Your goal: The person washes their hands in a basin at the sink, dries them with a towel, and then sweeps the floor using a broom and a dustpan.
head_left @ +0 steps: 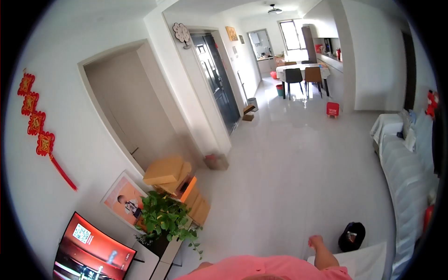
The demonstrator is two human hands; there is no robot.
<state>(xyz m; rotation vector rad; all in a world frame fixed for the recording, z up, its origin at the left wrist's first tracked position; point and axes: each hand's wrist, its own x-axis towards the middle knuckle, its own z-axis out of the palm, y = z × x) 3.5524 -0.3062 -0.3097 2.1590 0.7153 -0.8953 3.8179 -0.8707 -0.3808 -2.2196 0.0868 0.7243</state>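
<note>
My right hand [316, 241] hangs low in front of my pink shirt [280, 267], its forearm bare below the sleeve. The fingers look loosely curled, with nothing visible in them. Nearest to this hand, just to the right and apart from it, is a black open-topped bin [352, 237] with something small and pale inside. A white tabletop [361, 262] lies beside my right arm. Only a bit of my left arm [202, 266] shows at the shirt's edge, and the left hand is out of sight.
On the left are a lit television [93, 249], a leafy plant [165, 212] and stacked cardboard boxes [165, 170]. A covered sofa [406, 182] lines the right. Farther off stand a red stool [332, 109] and a dining table [303, 70] with chairs.
</note>
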